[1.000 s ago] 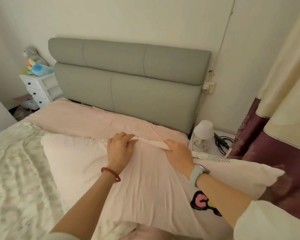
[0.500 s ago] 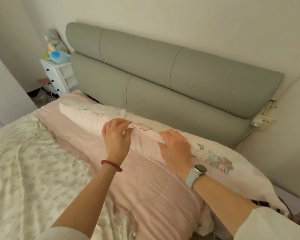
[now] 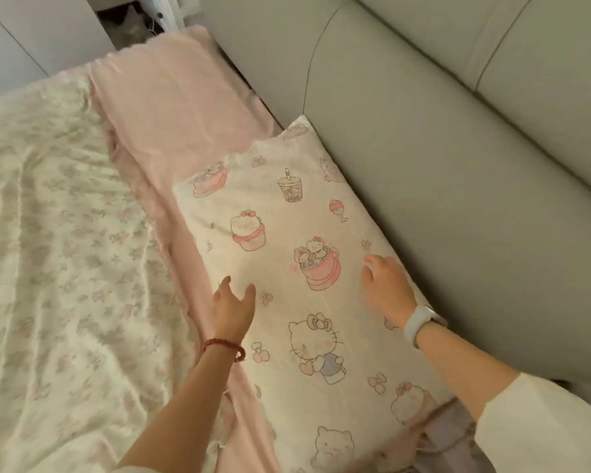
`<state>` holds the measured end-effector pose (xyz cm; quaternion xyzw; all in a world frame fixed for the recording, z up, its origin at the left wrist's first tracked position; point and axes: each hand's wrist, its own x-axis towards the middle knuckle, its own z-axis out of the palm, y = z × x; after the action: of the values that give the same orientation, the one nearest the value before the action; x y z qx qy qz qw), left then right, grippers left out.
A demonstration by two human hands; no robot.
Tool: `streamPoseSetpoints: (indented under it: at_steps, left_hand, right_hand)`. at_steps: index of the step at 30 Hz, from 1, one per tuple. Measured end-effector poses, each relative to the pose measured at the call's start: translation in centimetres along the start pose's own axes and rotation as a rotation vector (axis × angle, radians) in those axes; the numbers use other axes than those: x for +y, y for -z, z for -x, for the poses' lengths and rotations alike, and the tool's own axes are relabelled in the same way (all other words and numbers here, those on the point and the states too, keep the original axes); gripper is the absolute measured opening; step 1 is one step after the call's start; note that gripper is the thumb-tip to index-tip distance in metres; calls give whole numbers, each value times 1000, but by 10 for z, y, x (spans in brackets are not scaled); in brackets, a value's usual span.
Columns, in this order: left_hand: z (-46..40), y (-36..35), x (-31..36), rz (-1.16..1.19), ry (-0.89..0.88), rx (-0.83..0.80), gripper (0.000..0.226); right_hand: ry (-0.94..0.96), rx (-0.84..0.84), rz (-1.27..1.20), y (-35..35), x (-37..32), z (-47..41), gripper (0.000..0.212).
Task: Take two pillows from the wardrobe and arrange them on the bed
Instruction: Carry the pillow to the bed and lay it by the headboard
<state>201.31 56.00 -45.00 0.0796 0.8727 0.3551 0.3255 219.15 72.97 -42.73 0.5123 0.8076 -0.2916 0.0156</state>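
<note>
A: Status of pillow placement?

B: One cartoon-print pillow (image 3: pixel 297 268) lies flat on the bed (image 3: pixel 65 233), its long edge against the headboard (image 3: pixel 440 165) at 2 o'clock. A pink pillow (image 3: pixel 171 97) sits beyond it at 11 o'clock.

A: Hand state?

B: Left hand (image 3: pixel 232 308) and right hand (image 3: pixel 386 288) — both released, fingers spread just over the print, grasping nothing.

A: Remaining work?

B: Judged near complete — final straightening only.
</note>
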Motion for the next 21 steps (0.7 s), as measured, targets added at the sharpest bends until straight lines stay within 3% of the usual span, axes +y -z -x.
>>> streamPoseSetpoints:
  at_steps: [3, 7, 10, 12, 13, 15, 18, 21]
  left_hand:
    - [-26, -23, -21, 56, 103, 30, 77]
    - [-43, -42, -44, 243, 176, 49, 92]
    - [-50, -48, -52, 378, 144, 99, 62]
    - [-49, -46, -49, 404, 80, 113, 29]
    - [-48, -45, -46, 411, 34, 140, 25]
    - [-39, -42, -40, 453, -15, 241, 41]
    - [-22, -35, -39, 484, 63, 407, 72]
    - [-13, -29, -56, 456, 105, 397, 84]
  right_hand:
    - [-39, -1, 35, -13, 31, -51, 38]
    - [-161, -145, -164, -26, 56, -92, 63]
    - [-279, -197, -336, -32, 59, -110, 79]
    - [-270, -138, -309, -35, 51, -113, 72]
    - [-245, -80, -291, -36, 45, -111, 64]
    - [-191, 32, -295, -36, 34, -101, 49]
    - [-110, 113, -362, -29, 25, -84, 38]
    - [-62, 130, -358, -31, 21, -72, 36]
